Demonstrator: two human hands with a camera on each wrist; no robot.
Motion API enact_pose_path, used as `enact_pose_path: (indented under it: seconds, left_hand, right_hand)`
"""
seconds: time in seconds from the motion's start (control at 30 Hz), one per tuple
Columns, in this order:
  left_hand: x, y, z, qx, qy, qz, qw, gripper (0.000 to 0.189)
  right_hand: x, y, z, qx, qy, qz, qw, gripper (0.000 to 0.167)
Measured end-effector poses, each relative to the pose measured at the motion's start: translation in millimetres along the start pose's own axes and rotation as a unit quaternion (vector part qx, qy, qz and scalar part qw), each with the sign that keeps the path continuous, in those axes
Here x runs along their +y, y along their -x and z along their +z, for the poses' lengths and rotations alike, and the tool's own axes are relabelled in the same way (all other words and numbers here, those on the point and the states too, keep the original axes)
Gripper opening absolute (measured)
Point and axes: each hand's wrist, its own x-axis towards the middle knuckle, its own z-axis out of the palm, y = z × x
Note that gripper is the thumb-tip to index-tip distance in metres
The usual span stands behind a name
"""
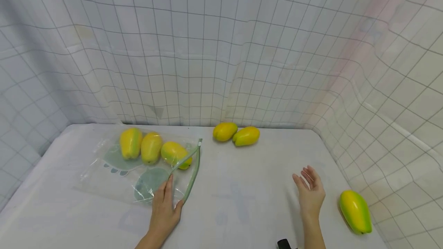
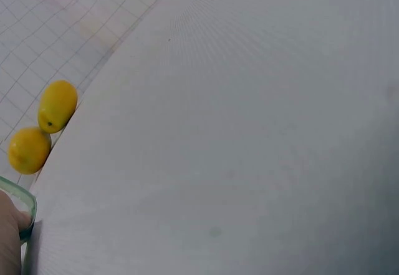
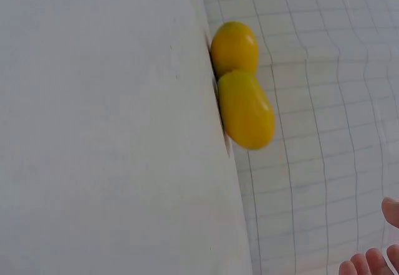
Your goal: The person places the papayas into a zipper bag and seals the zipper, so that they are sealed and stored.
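A clear zip bag (image 1: 135,178) with green printed patches and a green-edged mouth lies on the left of the table. Three yellow-green papayas (image 1: 150,148) are inside it. My left hand (image 1: 165,210) holds the lower side of the bag's mouth, its fingers at one green strip and the thumb at the other, so the mouth gapes. The left wrist view catches part of the hand at the green strip (image 2: 28,200). Over the table's right side, my right hand (image 1: 311,195) hangs with loosely bent fingers and holds nothing. Nearest to it lies a single papaya (image 1: 355,211).
Two more papayas (image 1: 246,136) lie close together at the table's back edge, right of the bag. White grid-patterned curtains (image 1: 207,49) surround the table (image 1: 235,203) at the back and sides. A black object (image 1: 283,244) pokes in at the bottom edge.
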Motion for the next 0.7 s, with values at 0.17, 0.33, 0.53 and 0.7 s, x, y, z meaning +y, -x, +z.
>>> enact_pose_path:
  seconds: [0.17, 0.33, 0.53, 0.7]
  left_hand:
    - [-0.3, 1.0, 0.2, -0.003, -0.001, -0.003, 1.0, 0.093]
    - [-0.5, 1.1, -0.1, -0.004, -0.002, -0.002, 1.0, 0.093]
    - [0.8, 0.5, -0.6, 0.001, -0.003, -0.001, 1.0, 0.091]
    - [0.6, 0.7, -0.1, 0.001, -0.003, -0.003, 1.0, 0.091]
  right_hand:
    - [-4.7, -4.1, -26.5, 0.041, 0.016, 0.013, 0.999, 0.052]
    - [-1.7, -10.5, -51.6, 0.087, 0.035, 0.018, 0.9954, 0.055]
    - [23.9, -25.0, -92.2, 0.134, 0.038, 0.018, 0.99, 0.061]
    - [16.0, -24.0, -110.4, 0.17, 0.061, 0.044, 0.9826, 0.061]
